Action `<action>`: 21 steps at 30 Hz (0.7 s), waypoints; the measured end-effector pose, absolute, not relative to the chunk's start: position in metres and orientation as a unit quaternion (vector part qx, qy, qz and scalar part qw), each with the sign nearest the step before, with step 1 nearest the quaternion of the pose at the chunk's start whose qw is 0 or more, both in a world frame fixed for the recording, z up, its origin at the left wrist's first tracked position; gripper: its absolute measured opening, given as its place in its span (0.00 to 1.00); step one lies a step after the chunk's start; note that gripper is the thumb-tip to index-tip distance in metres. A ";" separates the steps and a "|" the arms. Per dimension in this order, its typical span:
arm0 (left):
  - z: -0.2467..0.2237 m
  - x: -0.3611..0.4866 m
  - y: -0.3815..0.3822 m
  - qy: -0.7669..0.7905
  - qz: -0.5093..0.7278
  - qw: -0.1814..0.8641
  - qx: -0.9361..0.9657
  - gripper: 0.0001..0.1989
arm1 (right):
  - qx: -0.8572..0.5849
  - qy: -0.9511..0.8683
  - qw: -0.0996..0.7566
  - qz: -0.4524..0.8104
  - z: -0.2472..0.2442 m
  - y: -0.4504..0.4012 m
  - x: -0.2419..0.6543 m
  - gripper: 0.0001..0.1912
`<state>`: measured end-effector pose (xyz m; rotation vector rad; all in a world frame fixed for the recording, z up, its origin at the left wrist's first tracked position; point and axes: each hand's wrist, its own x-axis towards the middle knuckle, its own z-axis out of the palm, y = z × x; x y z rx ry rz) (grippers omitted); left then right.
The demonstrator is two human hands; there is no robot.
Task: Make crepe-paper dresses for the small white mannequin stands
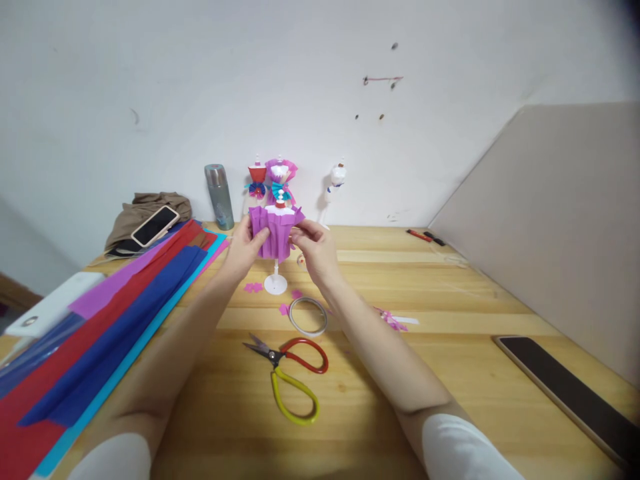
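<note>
A small white dress-form mannequin [281,199] stands upright on a round white base [275,285] in front of me. Pleated purple paper [277,237] wraps around the front of its body. My left hand [245,248] is closed on the left side of this paper, thumb at the front. At the right edge, my right hand [317,250] pinches the paper; its fingertips are partly hidden. Below lie a ring of tape [291,324] and scissors [275,358] with one red and one yellow handle, blades apart.
Dressed mannequins, one in red [257,175], stand by the wall, with a barer white one [339,175] to their right. A flask [220,200] and coloured paper sheets [135,320] are at left. Purple scraps [253,287] lie near the base; a dark tablet-like device [560,390] lies right.
</note>
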<state>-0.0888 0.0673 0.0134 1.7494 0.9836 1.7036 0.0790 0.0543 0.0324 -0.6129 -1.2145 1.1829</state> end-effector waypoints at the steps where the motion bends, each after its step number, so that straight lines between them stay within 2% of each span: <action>1: 0.013 -0.089 0.067 0.361 0.626 0.251 0.644 0.20 | -0.268 -0.532 0.621 0.510 0.033 0.054 0.079 0.16; 11: 0.014 -0.086 0.065 0.358 0.640 0.257 0.629 0.19 | -0.310 -0.581 0.602 0.452 0.036 0.049 0.081 0.17; 21: 0.017 -0.084 0.062 0.358 0.641 0.251 0.630 0.17 | -0.322 -0.572 0.634 0.409 0.028 0.053 0.077 0.13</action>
